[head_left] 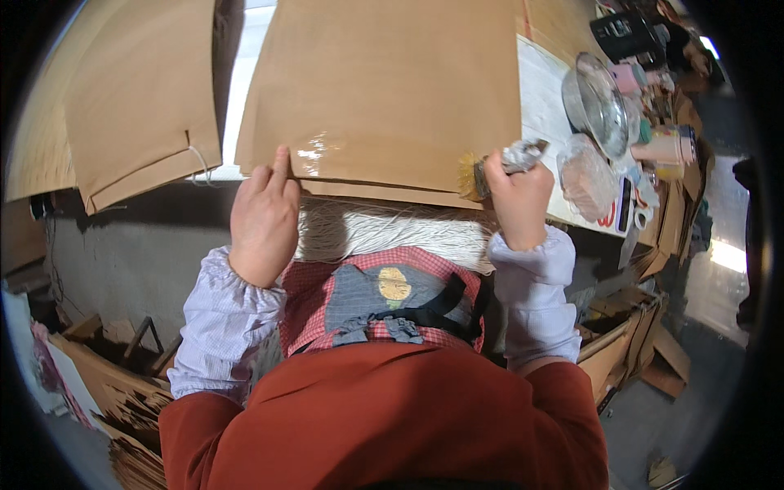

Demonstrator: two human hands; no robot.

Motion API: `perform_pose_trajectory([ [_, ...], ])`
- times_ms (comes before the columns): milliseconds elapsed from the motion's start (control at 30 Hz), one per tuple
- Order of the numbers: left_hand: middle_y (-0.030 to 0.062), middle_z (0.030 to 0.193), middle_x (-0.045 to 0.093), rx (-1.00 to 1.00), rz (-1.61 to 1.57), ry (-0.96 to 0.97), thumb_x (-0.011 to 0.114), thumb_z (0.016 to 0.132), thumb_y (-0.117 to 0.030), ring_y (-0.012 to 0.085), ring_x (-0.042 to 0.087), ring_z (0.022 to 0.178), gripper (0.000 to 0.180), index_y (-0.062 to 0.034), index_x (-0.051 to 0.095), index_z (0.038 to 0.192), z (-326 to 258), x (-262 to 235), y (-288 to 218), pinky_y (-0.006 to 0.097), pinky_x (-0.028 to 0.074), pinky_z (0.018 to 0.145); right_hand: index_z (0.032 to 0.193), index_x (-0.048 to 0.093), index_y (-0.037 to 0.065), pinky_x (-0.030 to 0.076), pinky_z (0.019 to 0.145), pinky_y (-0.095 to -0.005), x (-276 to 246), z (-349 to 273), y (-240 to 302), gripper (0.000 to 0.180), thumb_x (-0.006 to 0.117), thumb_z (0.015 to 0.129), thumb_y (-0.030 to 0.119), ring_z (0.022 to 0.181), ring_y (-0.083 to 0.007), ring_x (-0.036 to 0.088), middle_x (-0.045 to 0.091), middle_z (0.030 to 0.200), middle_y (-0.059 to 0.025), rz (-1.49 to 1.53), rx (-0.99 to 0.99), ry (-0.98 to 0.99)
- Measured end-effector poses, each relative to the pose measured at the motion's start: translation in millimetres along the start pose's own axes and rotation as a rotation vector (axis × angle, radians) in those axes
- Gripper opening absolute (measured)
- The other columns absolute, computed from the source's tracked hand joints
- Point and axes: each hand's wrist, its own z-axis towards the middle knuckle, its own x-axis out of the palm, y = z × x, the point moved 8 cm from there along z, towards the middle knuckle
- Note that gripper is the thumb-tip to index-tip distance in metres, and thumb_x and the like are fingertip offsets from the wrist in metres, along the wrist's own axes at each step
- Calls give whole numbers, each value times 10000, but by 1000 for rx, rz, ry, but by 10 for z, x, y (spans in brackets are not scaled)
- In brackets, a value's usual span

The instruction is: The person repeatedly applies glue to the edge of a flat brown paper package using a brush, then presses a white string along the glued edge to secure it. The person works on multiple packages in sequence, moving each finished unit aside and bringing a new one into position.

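Note:
A large stack of brown kraft paper point(384, 90) lies on the table before me, its near edges folded or layered. My left hand point(265, 216) rests at its near left corner, index finger stretched out on the paper and the other fingers partly bent, holding nothing. Beside that fingertip a wet, glossy patch point(314, 151) shines. In my right hand point(520, 200) is a brush point(471, 175) with yellowish bristles and a handle wrapped in silvery film. Its bristles touch the near right corner of the paper. A bundle of white cords point(392, 233) hangs below the near edge.
To the left lies another brown paper piece, a bag with a white cord handle point(147, 122). At right stand a metal bowl point(594, 106), a clear plastic bag point(586, 175), a tape roll point(643, 218) and several bottles. Cardboard boxes point(118, 384) sit low on both sides.

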Motion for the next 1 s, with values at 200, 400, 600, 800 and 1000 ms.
perform_pose_trajectory([
  [200, 235, 1298, 559, -34, -71, -49, 579, 711, -11, 319, 560, 965, 126, 45, 593, 823, 11, -87, -12, 396, 462, 820, 754, 661, 11, 476, 544, -365, -25, 41, -35, 231, 694, 826, 228, 579, -242, 635, 664, 686, -124, 229, 25, 76],
  [400, 252, 1306, 542, -10, -265, -122, 581, 825, 21, 434, 479, 1207, 35, 36, 550, 817, -31, -229, -3, 459, 411, 980, 1117, 669, -6, 482, 743, -300, -1346, -56, -1362, 232, 646, 895, 54, 811, -167, 595, 662, 913, -78, 449, 182, -514],
  [600, 175, 1020, 637, -311, -1611, 225, 543, 939, -53, 170, 574, 758, 145, 35, 563, 826, -252, -456, -63, 286, 468, 683, 1148, 660, 40, 488, 843, -389, -1139, -280, -1404, 406, 590, 760, -61, 946, -328, 611, 630, 1028, -153, -509, -102, -152],
  [800, 125, 647, 624, 10, -1512, 23, 653, 853, -58, 207, 584, 573, 130, 41, 629, 773, -169, -1113, -211, 288, 443, 528, 976, 685, -9, 500, 850, -361, 268, -1011, 492, 160, 645, 888, 119, 965, -279, 640, 682, 1016, -140, 812, -228, 601],
  [1000, 94, 692, 570, -123, -556, -129, 646, 787, 101, 161, 532, 598, 100, 12, 624, 827, -59, -1312, 267, 267, 398, 542, 1028, 709, -3, 478, 694, -288, -268, -666, -131, 181, 579, 911, 44, 780, -176, 597, 647, 876, -102, 662, -81, 577],
])
